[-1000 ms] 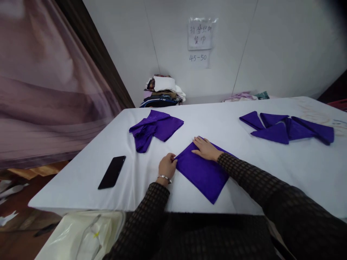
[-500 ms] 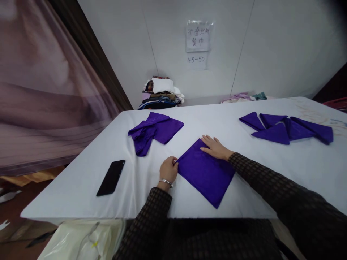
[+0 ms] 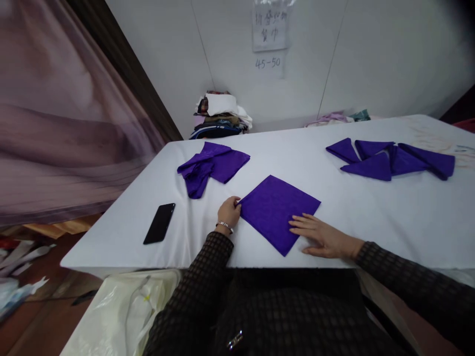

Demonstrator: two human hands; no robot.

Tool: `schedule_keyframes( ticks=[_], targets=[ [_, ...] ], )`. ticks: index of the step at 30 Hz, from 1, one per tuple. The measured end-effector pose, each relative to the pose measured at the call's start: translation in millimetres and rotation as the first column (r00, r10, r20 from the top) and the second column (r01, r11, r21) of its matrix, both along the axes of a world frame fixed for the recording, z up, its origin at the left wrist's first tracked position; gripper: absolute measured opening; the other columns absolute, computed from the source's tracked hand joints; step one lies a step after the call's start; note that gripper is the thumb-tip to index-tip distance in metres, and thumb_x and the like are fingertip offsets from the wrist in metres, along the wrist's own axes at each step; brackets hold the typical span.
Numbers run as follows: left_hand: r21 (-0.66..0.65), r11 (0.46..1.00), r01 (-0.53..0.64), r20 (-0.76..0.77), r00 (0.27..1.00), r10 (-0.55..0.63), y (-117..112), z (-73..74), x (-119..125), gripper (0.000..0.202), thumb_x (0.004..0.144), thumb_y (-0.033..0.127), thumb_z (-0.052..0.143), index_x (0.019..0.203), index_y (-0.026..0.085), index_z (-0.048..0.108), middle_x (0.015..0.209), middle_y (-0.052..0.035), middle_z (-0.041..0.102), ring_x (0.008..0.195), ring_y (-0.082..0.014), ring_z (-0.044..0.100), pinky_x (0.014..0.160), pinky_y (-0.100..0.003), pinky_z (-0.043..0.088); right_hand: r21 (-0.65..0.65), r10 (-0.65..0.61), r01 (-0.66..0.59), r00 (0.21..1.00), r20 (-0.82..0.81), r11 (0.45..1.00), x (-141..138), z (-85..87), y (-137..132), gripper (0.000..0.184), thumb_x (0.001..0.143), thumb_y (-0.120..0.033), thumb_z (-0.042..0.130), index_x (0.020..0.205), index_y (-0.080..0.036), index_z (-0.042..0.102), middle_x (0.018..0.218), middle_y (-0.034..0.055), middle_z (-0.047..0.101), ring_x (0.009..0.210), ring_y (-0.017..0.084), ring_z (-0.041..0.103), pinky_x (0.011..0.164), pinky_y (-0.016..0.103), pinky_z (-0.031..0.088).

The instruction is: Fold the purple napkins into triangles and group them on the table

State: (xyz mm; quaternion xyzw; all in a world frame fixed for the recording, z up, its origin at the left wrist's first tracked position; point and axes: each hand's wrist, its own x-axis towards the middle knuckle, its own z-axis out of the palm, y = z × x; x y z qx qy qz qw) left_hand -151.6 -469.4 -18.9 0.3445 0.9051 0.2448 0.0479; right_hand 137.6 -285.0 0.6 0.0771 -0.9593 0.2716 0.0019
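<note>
A purple cloth napkin (image 3: 272, 210) lies flat on the white table in a diamond shape, its corners toward the back, front and sides. My left hand (image 3: 229, 211), with a silver bracelet at the wrist, pinches the left corner between thumb and finger. Fingers stretched out, my right hand (image 3: 319, 235) rests on the lower right edge of the cloth. Behind and to the left is a crumpled heap of purple cloth (image 3: 226, 165). Several folded purple napkins (image 3: 371, 165) lie at the back right, some overlapping.
A black phone (image 3: 159, 223) lies left of my left hand. Stacked clothes (image 3: 220, 116) stand behind the white table (image 3: 208, 237), against the wall with a handwritten paper sign (image 3: 270, 29). A pinkish curtain (image 3: 67, 128) hangs at left. Below the front edge is a plastic-wrapped bundle (image 3: 118, 311).
My right hand has moved from the napkin's back corner down to its lower right edge. The left hand keeps its pinch on the left corner. The camera view has tilted down slightly.
</note>
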Motion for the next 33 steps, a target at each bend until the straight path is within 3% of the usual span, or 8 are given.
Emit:
schedule_keyframes(
  ticks=[7,17,21,24,26,28,31,33],
  targets=[
    [0.021,1.000,-0.014,-0.017,1.000,0.014,2,5.1,2,0.025,0.080,0.018,0.055,0.103,0.019,0.062,0.089,-0.0018,0.064,0.086,-0.0180,0.060,0.076,-0.028,0.046,0.130,0.050,-0.030,0.987,-0.155,0.991,-12,-9.2,-12,0.046,0.087,-0.024,0.046,0.133,-0.022,0.047,0.137,0.0089,0.049,0.130,0.022,0.038,0.111,0.050,0.018],
    [0.070,0.996,0.058,-0.119,0.992,-0.049,5,2.0,1,0.039,0.077,0.012,0.054,0.115,0.018,0.057,0.119,-0.0064,0.056,0.097,-0.0187,0.057,0.089,-0.031,0.045,0.211,0.053,-0.008,0.977,-0.206,0.977,-26,-14.9,-9,0.035,0.090,-0.023,0.040,0.118,-0.020,0.061,0.122,0.0113,0.059,0.114,0.023,0.051,0.102,0.049,0.031],
    [0.066,0.949,0.308,-0.240,0.928,-0.285,0,12.4,22,0.043,0.071,0.003,0.050,0.109,0.019,0.061,0.119,-0.0047,0.060,0.113,-0.0217,0.048,0.101,-0.038,0.036,0.140,0.017,0.025,0.955,-0.295,0.990,-28,-22.9,-9,0.031,0.091,-0.024,0.042,0.110,-0.018,0.066,0.116,0.0121,0.062,0.108,0.023,0.054,0.093,0.043,0.041],
    [0.036,0.805,0.593,-0.220,0.790,-0.572,-7,18.7,50,0.044,0.070,0.004,0.051,0.110,0.020,0.061,0.118,-0.0041,0.061,0.113,-0.0201,0.050,0.102,-0.039,0.034,0.062,-0.023,0.045,0.948,-0.318,0.997,-30,-24.9,-10,0.029,0.090,-0.023,0.043,0.106,-0.019,0.067,0.112,0.0113,0.064,0.105,0.021,0.056,0.092,0.041,0.043],
    [0.018,0.715,0.699,-0.183,0.705,-0.685,-10,20.7,67,0.045,0.073,0.013,0.056,0.117,0.019,0.057,0.122,-0.0058,0.059,0.114,-0.0210,0.050,0.102,-0.040,0.034,0.000,-0.062,0.064,0.954,-0.294,0.998,-31,-21.9,-10,0.028,0.090,-0.023,0.043,0.106,-0.019,0.066,0.110,0.0104,0.065,0.104,0.021,0.057,0.092,0.040,0.043],
    [-0.005,0.682,0.731,-0.148,0.674,-0.723,-12,20.6,78,0.050,0.075,0.027,0.061,0.123,0.019,0.053,0.127,-0.0086,0.056,0.117,-0.0234,0.049,0.102,-0.041,0.033,-0.081,-0.124,0.108,0.964,-0.237,0.991,-34,-15.7,-9,0.028,0.089,-0.024,0.043,0.106,-0.018,0.066,0.106,0.0096,0.066,0.100,0.020,0.058,0.091,0.039,0.044],
    [-0.039,0.686,0.726,-0.111,0.679,-0.725,-10,17.9,83,0.063,0.072,0.042,0.067,0.127,0.016,0.050,0.131,-0.0130,0.052,0.120,-0.0274,0.047,0.101,-0.043,0.034,-0.233,-0.237,0.207,0.966,-0.106,0.950,-42,-4.2,-4,0.027,0.088,-0.026,0.044,0.103,-0.018,0.065,0.099,0.0071,0.068,0.091,0.019,0.060,0.085,0.035,0.045],
    [-0.019,0.698,0.716,-0.099,0.693,-0.714,-5,15.5,80,0.064,0.071,0.043,0.068,0.125,0.016,0.051,0.128,-0.0129,0.055,0.117,-0.0273,0.049,0.099,-0.041,0.036,-0.337,-0.284,0.259,0.958,-0.028,0.905,-49,1.9,0,0.026,0.087,-0.029,0.045,0.099,-0.018,0.066,0.094,0.0050,0.068,0.085,0.017,0.060,0.080,0.033,0.046]
  ],
)
